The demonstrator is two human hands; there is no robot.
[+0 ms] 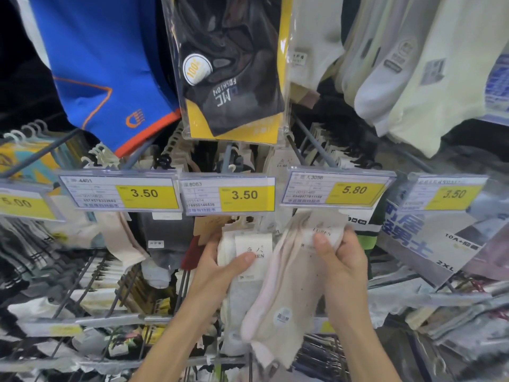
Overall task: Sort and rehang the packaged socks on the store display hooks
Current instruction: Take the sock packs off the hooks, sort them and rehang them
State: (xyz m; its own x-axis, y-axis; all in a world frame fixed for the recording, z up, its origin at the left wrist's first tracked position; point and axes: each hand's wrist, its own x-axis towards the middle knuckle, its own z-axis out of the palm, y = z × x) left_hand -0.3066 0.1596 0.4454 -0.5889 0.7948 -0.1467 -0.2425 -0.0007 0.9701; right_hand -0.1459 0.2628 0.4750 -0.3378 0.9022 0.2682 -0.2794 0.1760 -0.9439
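your right hand (341, 260) clamps the card end of the pale pink socks (275, 293) at centre frame; they hang steeply down-left, toes lowest. your left hand (217, 268) pinches the upright white sock pack (253, 252) just beside them. above hang the 3.50 tag (244, 194) and the 5.80 tag (354, 190).

The head camera faced the rack (110, 319) head-on, tilted slightly down. It was close; price tags (228, 195) crossed mid-frame.
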